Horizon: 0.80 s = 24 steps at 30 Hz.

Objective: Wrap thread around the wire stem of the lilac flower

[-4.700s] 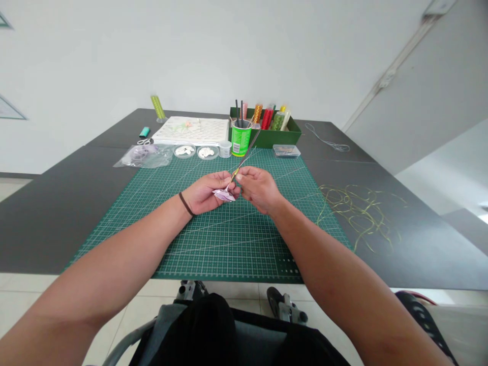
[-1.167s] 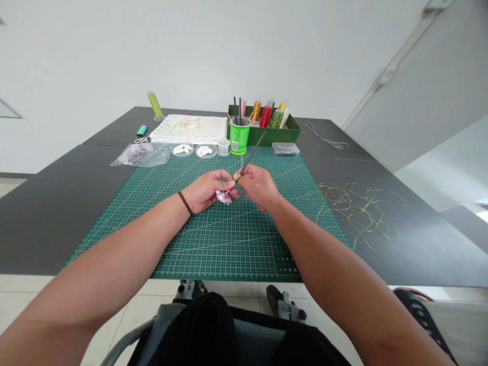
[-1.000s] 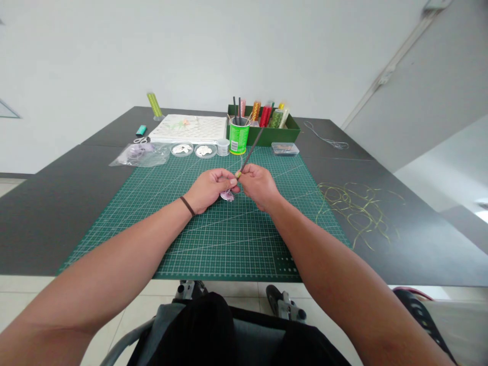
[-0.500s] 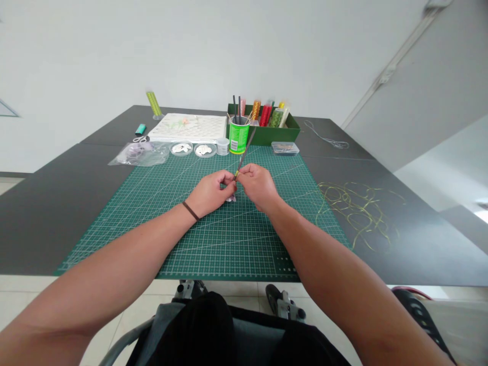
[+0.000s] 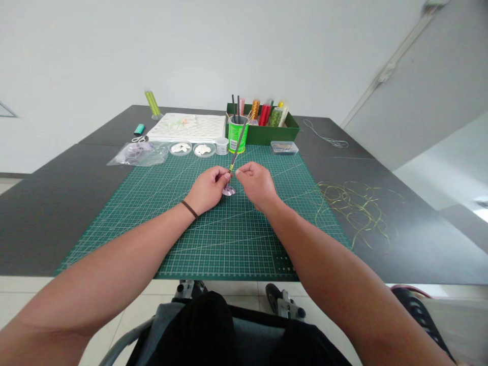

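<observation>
My left hand [image 5: 208, 189] pinches a thin dark stick [image 5: 239, 141] that slants up and away over the green cutting mat [image 5: 229, 249]. Yellow-green thread [image 5: 231, 167] is wrapped around the stick just above my fingertips. A shiny pale-purple piece [image 5: 229, 190] shows at its lower end, below my left thumb. Close on the right, my right hand [image 5: 259, 187] is closed in a pinch, its fingertips slightly apart from the stick. Whatever lies between those fingers is too fine to make out.
Behind the hands stand a green can [image 5: 238, 134] of sticks, a dark green box [image 5: 274, 134] of thread spools, and small dishes [image 5: 205, 150] of white pieces. A clear plastic bag [image 5: 139, 154] and scissors [image 5: 140, 139] lie left. Loose yellow-green thread [image 5: 358, 203] tangles at right.
My right fingertips have come away from the stick, leaving a small gap. The stick stands a little steeper and farther left, and more of the purple piece shows below my left hand.
</observation>
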Tool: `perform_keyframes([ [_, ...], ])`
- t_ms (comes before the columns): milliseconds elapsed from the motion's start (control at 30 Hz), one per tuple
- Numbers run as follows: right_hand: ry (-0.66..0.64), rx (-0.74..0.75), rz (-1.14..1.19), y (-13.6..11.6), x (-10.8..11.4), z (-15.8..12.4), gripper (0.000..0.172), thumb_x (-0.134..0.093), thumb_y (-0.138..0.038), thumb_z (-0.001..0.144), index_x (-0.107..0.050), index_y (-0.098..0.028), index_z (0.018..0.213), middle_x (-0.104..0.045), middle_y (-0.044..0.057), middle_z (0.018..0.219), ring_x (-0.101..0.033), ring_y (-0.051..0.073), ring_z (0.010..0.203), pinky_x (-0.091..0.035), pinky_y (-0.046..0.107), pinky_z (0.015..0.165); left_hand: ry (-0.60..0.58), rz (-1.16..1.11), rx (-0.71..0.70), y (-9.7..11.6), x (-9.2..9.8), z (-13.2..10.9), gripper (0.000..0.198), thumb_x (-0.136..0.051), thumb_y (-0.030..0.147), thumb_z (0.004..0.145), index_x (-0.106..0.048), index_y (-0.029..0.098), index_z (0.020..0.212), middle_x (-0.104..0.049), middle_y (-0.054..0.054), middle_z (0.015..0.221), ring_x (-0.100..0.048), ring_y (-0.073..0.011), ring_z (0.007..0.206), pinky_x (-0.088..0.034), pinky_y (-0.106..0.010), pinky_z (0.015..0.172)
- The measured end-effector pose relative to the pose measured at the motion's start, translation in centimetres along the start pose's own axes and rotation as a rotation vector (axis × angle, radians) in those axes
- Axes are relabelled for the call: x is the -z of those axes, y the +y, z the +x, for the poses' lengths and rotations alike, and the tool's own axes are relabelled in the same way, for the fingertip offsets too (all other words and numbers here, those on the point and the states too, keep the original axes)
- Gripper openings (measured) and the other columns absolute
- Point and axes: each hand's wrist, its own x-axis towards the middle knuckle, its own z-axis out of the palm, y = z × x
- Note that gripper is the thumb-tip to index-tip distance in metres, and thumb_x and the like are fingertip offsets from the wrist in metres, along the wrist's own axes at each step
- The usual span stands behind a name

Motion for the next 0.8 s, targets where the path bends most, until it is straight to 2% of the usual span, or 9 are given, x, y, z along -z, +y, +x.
perform_keyframes([
  [167, -0.013, 0.065, -0.068, -0.6, 0.1, -0.4, 0.011, -0.059, -0.024, 0.084, -0.054, -0.021, 0.074, -0.04, -0.009, 0.053, -0.038, 0.01, 0.051, -0.033, 0.028, 0.055, 0.003, 0.053, 0.011, 0.0, 0.0, 0.0, 0.015, -0.051, 0.025, 0.095, -0.061, 0.019, 0.085, -0.07, -0.002, 0.084, -0.062, -0.0172, 0.076, -0.047, -0.031, 0.076],
  [333, -0.015, 0.117, -0.165, -0.8, 0.1, -0.7, 0.012, -0.057, -0.023, 0.085, -0.052, -0.022, 0.074, -0.039, -0.008, 0.052, -0.039, 0.011, 0.053, -0.033, 0.028, 0.058, 0.019, 0.035, 0.017, -0.4, -0.1, 0.1, 0.015, -0.051, 0.025, 0.094, -0.061, 0.019, 0.085, -0.071, -0.003, 0.085, -0.063, -0.0169, 0.077, -0.048, -0.032, 0.077],
  [533, -0.02, 0.159, -0.205, -0.4, 0.1, -0.6, 0.012, -0.056, -0.023, 0.085, -0.051, -0.023, 0.074, -0.041, -0.008, 0.054, -0.041, 0.011, 0.055, -0.033, 0.028, 0.059, 0.029, -0.091, 0.044, -1.2, -0.5, 0.4, 0.015, -0.053, 0.027, 0.094, -0.064, 0.018, 0.088, -0.071, -0.003, 0.084, -0.063, -0.0158, 0.073, -0.048, -0.03, 0.071],
  [800, -0.015, 0.126, -0.207, -0.8, 0.2, -0.5, 0.013, -0.056, -0.021, 0.085, -0.051, -0.022, 0.073, -0.043, -0.007, 0.055, -0.042, 0.012, 0.056, -0.033, 0.028, 0.059, 0.018, -0.273, 0.104, -1.4, -0.7, 0.5, 0.014, -0.056, 0.026, 0.091, -0.065, 0.016, 0.086, -0.069, -0.003, 0.079, -0.059, -0.0133, 0.064, -0.045, -0.027, 0.063],
])
